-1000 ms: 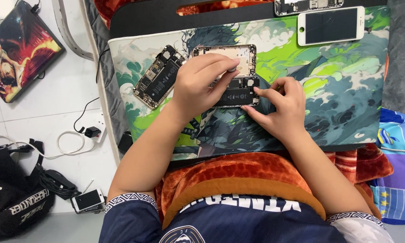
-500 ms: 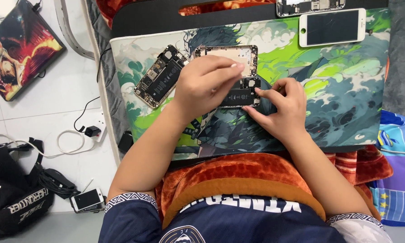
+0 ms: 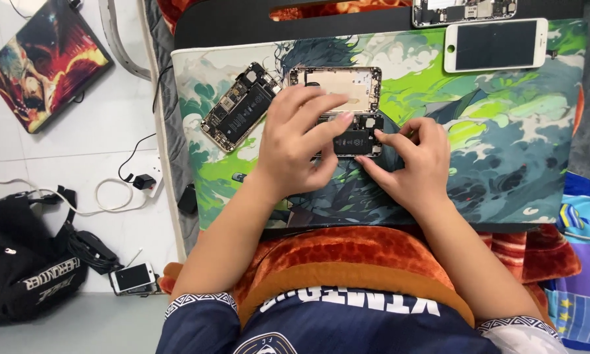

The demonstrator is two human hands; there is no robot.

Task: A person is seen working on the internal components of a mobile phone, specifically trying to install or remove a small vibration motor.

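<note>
You have the opened phone body (image 3: 355, 139) lying flat near the middle of the printed desk mat (image 3: 505, 124), directly ahead of your chest, which keeps it within reach of both hands and steady against the soft surface. Its black inner parts face up; what lies under your fingers is hidden.

Your left hand (image 3: 299, 141) comes in from 7 o'clock and lies over the left half of the phone body. The fingers are stretched forward and loosely together, the index and middle tips touching the dark component near the upper edge. Whether they pinch a small part or only press on it cannot be told. The thumb curls beneath, at the phone's near edge, apparently bracing it.

Your right hand (image 3: 416, 160) comes in from 5 o'clock, wrist resting on the mat. Its fingers are bent and drawn together, tips pressed on the right end of the phone body, seemingly to hold it still.

At 12 o'clock, just beyond your left fingertips, lies an empty gold rear housing (image 3: 337, 86). At 10 o'clock a second opened phone (image 3: 241, 107) lies at an angle, battery showing. At 1 o'clock a white phone screen (image 3: 495, 44) lies face up, well apart from the work, with another stripped chassis (image 3: 464, 10) beyond it.
</note>
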